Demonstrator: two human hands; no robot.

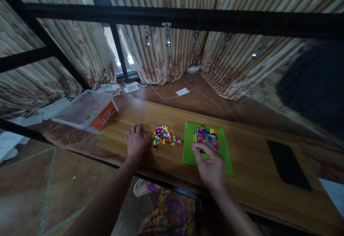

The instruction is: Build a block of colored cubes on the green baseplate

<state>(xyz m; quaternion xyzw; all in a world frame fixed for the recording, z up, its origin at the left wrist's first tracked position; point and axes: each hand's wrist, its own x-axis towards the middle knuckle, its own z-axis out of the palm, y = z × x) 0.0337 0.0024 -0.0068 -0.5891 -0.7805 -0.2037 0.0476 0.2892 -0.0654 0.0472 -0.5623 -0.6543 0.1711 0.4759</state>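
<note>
My left hand rests on the wooden tabletop with its fingers curled in; nothing shows in it. Just right of it lies a loose pile of small building bricks in many colours. My right hand is over the near part of a green studded baseplate, thumb and forefinger pinched together. Whatever sits in the pinch is too small to make out. Beyond those fingertips, a block of multicoloured bricks is built up on the baseplate, its near edge partly hidden by my hand.
A clear plastic box with an orange label stands at the table's left end. Toward the right lies a dark flat slab, with white paper past it. A black metal bar crosses in front of striped curtains.
</note>
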